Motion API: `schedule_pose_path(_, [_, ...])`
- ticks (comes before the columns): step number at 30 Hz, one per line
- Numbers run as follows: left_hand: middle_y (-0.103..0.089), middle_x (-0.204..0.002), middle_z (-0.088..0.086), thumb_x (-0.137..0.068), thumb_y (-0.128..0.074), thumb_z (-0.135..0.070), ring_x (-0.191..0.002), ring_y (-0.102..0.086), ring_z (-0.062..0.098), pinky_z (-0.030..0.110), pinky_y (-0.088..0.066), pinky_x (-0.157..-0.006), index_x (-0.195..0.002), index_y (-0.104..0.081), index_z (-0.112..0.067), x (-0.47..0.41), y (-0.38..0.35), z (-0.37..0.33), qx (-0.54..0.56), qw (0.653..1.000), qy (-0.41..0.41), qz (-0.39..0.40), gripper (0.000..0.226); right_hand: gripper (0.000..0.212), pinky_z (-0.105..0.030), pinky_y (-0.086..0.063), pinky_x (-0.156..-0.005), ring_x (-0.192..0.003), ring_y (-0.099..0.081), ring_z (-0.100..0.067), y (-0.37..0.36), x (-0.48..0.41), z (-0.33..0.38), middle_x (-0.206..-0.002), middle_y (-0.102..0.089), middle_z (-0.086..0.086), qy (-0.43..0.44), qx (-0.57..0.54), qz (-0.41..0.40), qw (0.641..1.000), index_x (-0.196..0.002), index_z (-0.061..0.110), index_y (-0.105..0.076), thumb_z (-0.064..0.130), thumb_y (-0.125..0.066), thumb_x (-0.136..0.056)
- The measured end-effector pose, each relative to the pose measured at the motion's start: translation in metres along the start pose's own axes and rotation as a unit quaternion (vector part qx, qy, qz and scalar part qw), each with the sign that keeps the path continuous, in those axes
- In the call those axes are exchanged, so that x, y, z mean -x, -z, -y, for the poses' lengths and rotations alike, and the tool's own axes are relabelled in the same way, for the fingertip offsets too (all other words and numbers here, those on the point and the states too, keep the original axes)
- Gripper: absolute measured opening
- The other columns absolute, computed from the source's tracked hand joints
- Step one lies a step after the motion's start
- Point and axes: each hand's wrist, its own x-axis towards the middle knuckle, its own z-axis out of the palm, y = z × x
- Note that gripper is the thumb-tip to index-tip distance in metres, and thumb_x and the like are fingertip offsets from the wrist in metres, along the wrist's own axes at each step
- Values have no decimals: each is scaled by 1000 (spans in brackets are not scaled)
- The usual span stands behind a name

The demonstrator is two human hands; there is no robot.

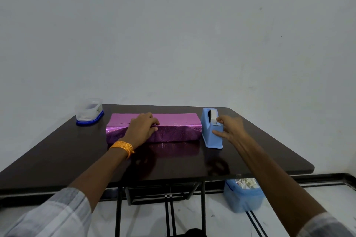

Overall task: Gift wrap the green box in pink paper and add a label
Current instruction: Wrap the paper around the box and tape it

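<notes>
The left hand (143,127) lies over the near top edge of the wrapped box (173,119), fingers bent down onto the paper seam and pressing it flat. It grips nothing. An orange thread band (122,147) circles that wrist. The right hand (229,129) is at the blue tape dispenser (209,136), which stands just beside the box's right end. Its thumb sits at the cutter on top and its other fingers are spread loosely against the dispenser's side. Whether the thumb and forefinger have hold of the tape end is too small to tell.

The box sits mid-bench (77,159), covered in glittery pink paper with no green showing. Beyond its left end, at the bench corner, stands a clear tub with a blue base (89,111). Below and to the right of the box, a blue bin (243,196) stands on the floor.

The step in hand looks like fixing the long seam. The next move calls for drawing out a strip, tearing it on the cutter and carrying it to the seam, while the left hand holds the flap down so it cannot spring open. The ends and the label would come after that.
</notes>
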Motion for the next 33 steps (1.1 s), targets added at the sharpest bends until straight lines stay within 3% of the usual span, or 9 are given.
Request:
schedule_pose_path(3, [-58,-107,1,-92,-64,-31,-102,-54,22,42,-48,-83,-114,-67,-19,0,-1,0,-1,1000,2,0,25,11,-38,-62,-66,-80,-61,-24,1,2,-13,-91,-56,-14,23,-21,-37,999,-80,-3,-62,1,-70,-86])
schedule_pose_path(7, [-58,-107,2,-93,-64,-30,-103,-53,23,42,-48,-84,-114,-67,-19,1,-1,0,4,1000,2,-1,25,11,-37,-63,-65,-89,-68,-25,1,6,-19,-97,-68,-15,32,-52,-45,997,-81,-3,-68,3,-77,-83])
schedule_pose_path(12, [-58,-108,2,-93,-63,-30,-105,-53,22,43,-48,-86,-115,-66,-18,1,-2,0,8,1000,5,1,25,23,-41,-63,-76,-83,-71,-26,2,9,-26,-96,-70,-18,17,-77,-60,995,-90,-9,-68,5,-82,-79])
schedule_pose_path(24, [-58,-109,2,-93,-63,-29,-106,-52,22,44,-47,-87,-114,-66,-19,1,-3,-1,10,1000,10,1,24,26,-35,-63,-65,-82,-70,-25,5,18,-34,-94,-67,-16,31,-91,-44,994,-98,-10,-66,6,-79,-82])
schedule_pose_path(29, [-57,-108,1,-93,-62,-29,-106,-52,22,43,-46,-88,-115,-66,-18,1,-2,-1,9,1000,10,1,24,18,-33,-63,-64,-79,-69,-22,4,17,-42,-89,-67,-14,60,-96,-41,993,-85,-8,-67,7,-78,-84])
schedule_pose_path(33, [-57,-106,1,-93,-63,-30,-104,-52,22,43,-47,-86,-114,-66,-19,1,-2,0,6,1000,10,2,24,26,-29,-62,-66,-78,-73,-21,6,12,-56,-78,-64,-15,126,-43,-39,990,-72,-6,-64,11,-76,-87])
